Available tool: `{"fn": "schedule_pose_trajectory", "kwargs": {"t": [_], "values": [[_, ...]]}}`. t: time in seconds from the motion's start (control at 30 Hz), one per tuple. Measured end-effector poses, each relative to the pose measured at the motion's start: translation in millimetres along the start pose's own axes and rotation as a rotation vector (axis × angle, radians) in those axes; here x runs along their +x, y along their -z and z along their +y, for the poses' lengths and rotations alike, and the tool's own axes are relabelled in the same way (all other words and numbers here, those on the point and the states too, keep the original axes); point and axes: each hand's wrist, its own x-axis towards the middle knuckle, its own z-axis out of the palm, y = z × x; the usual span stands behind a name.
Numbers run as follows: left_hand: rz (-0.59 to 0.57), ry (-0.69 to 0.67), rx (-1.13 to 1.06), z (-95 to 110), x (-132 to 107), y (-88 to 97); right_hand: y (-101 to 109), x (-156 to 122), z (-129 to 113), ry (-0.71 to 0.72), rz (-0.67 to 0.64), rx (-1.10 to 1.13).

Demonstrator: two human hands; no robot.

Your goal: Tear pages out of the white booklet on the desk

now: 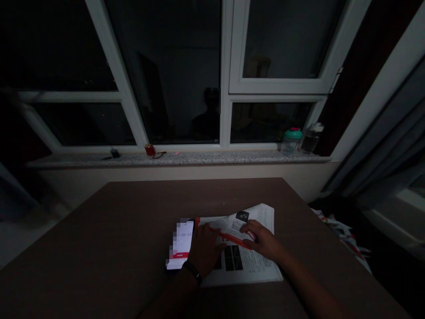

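Observation:
A printed paper sheet (247, 272), like a newspaper page, lies on the table with its far part raised or folded over. A red strip (232, 239) crosses it at a slant. My left hand (204, 250) rests on the sheet's left part, fingers stretched forward and thumb out towards the strip. Over the right part, my right hand (262, 239) has its fingers curled around a small pale-pink thing (251, 235), whose kind I cannot make out. Just left of my left hand lies a lit phone (181, 246) with a timer-like display.
The brown table (133, 221) stands below a window. On the stone sill (199, 157) are a small red jar (149, 149), a dark small bottle (114, 153), a teal-lidded cup (292, 139) and a clear bottle (311, 138). Papers or bags (345, 235) lie beyond the table's right edge.

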Motion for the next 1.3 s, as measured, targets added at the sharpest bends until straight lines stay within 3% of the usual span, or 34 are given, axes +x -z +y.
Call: {"fn": "schedule_pose_trajectory", "kwargs": {"t": [0.27, 0.53, 0.73, 0.97, 1.3], "values": [[-0.036, -0.047, 0.002, -3, -4, -0.8, 4, -2, -12, 0.091, -0.016, -0.058], [-0.035, -0.075, 0.005, -7, -5, -3.0, 7, -2, -6, 0.153, 0.141, -0.165], [-0.038, -0.07, 0.02, -7, -7, -7.4, 11, -2, 1, 0.111, 0.229, -0.224], [-0.061, -0.07, 0.069, -5, -6, -7.6, 13, -1, -1, 0.106, 0.244, -0.238], [0.003, -0.097, 0.08, -21, -1, -12.3, 11, 0, -4, 0.092, 0.195, -0.248]]}}
